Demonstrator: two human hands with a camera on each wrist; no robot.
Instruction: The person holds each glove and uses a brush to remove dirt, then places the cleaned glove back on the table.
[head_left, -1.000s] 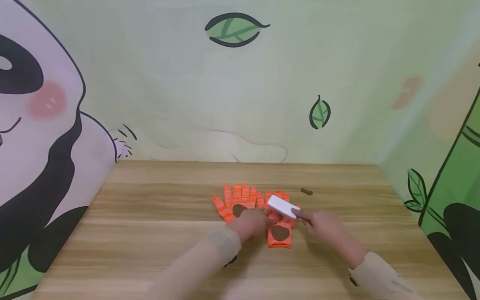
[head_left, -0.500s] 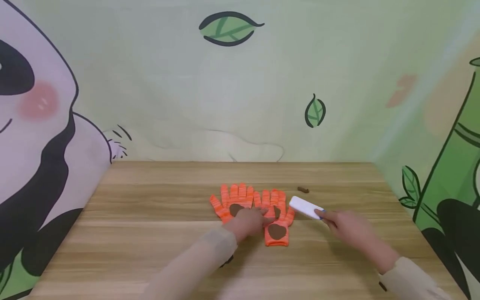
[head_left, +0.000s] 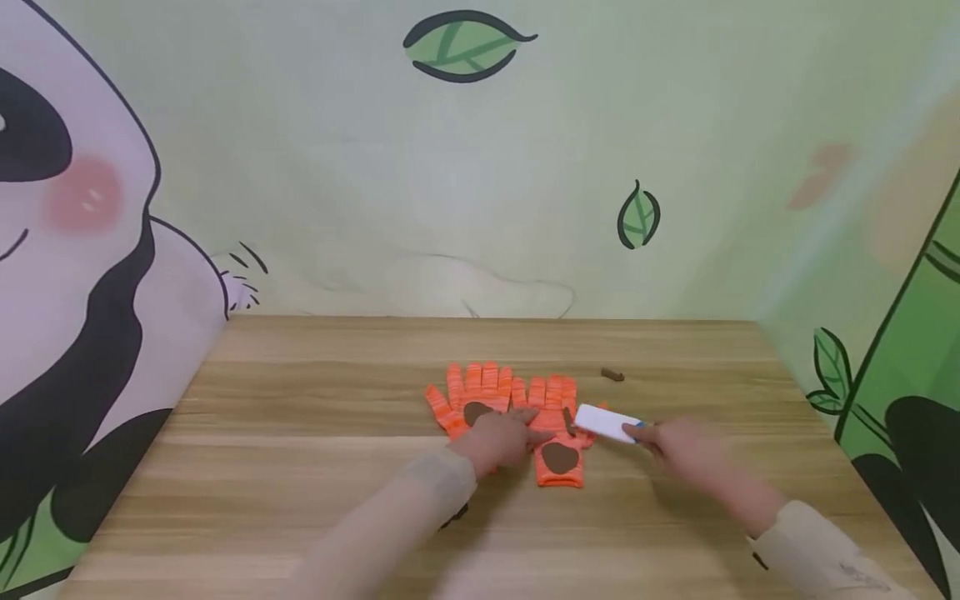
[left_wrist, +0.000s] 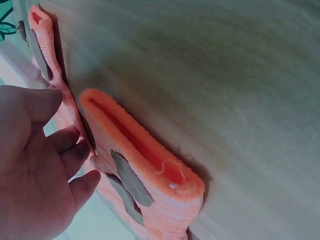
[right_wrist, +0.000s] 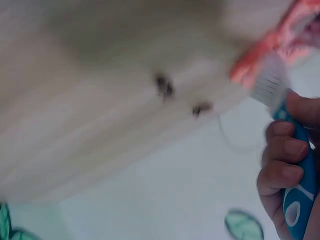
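Note:
Two orange knit gloves lie side by side on the wooden table: a left glove [head_left: 456,408] and a right glove [head_left: 558,479], both with brown patches. My left hand [head_left: 498,437] rests between them with its fingertips on the right glove, pressing it; its fingers are extended and slightly bent in the left wrist view. With my right hand [head_left: 678,450] I grip a brush by its blue handle [right_wrist: 298,200]. The white brush head [head_left: 603,422] is at the right glove's thumb side, bristles facing down. A narrow brown piece [head_left: 568,422] sits on that glove beside the brush head.
A small brown piece [head_left: 612,374] lies on the table [head_left: 300,375] behind the right glove. The right wrist view has two dark bits, one a blurred clump [right_wrist: 163,86]. A wall with painted leaves [head_left: 468,48] and a panda stands behind the table.
My right hand drew the brush rightward off the right glove, then brought it back to the glove's right side. The narrow brown piece has shifted slightly right. My left hand stays in place.

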